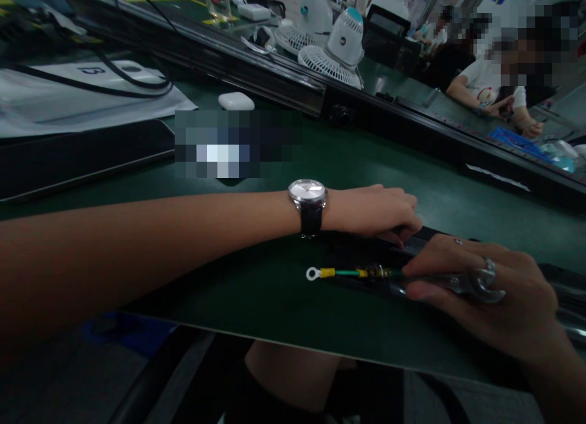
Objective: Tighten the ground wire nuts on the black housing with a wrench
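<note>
My right hand (499, 283) is closed on an open-end wrench (485, 288), its jaw lying against the fingers. From beneath the thumb and forefinger a green-and-yellow wire (348, 273) runs left to a ring terminal (314, 274) with a yellow sleeve. Whether those fingers also grip the wire is hard to tell. My left hand (378, 210), with a wristwatch (307, 195) at its wrist, bends its fingers down over the edge of a dark, long part (423, 236). Its fingertips are hidden, so what they hold cannot be made out. The dark part continues under my right hand.
The green table (265, 302) has its front edge just above my lap. A white earbud case (235, 101), a sheet in plastic (91, 100) and a black case (82, 158) lie at left. Beyond a dark rail (389, 116) stand white fans (345, 43); a person (489, 85) sits far right.
</note>
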A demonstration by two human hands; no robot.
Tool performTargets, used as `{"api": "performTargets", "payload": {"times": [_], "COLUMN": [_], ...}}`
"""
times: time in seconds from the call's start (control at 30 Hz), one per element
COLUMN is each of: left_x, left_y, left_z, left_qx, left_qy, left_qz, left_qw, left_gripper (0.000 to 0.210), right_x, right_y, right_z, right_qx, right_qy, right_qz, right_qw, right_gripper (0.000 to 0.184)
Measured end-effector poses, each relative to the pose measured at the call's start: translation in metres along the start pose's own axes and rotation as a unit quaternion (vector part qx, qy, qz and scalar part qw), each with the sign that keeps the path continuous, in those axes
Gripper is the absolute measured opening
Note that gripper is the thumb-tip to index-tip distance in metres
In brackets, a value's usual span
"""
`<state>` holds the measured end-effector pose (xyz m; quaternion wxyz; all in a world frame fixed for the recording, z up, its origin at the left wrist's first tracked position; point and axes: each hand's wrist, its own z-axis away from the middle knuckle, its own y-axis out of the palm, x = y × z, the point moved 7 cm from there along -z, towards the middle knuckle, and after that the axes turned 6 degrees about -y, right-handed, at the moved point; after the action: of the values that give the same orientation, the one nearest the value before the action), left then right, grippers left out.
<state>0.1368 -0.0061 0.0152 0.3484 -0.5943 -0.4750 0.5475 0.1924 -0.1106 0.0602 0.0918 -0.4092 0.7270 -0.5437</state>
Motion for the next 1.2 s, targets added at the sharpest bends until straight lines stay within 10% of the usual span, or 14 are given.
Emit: {"api": "performTargets", "payload": {"times": [0.73,1.2], "left_x": [-0.001,0.007], "left_y": [-0.008,-0.036], "left_z": [0.012,0.074], "left_qx": [-0.007,-0.128], "left_qy": [0.006,-0.067], "left_qz": [0.068,0.085], "left_qw": [0.998,0.986], "left_gripper": [0.016,0.031], "right_x": [-0.015,-0.017], "right_y": [0.004,-0.013], "right_z": [0.003,0.003], "right_qx": [0.106,-0.045], "right_qy": [0.018,0.071], "right_qz": [-0.137,-0.083], "right_qw": [0.985,0.993], "right_gripper": [0.021,0.005]}}
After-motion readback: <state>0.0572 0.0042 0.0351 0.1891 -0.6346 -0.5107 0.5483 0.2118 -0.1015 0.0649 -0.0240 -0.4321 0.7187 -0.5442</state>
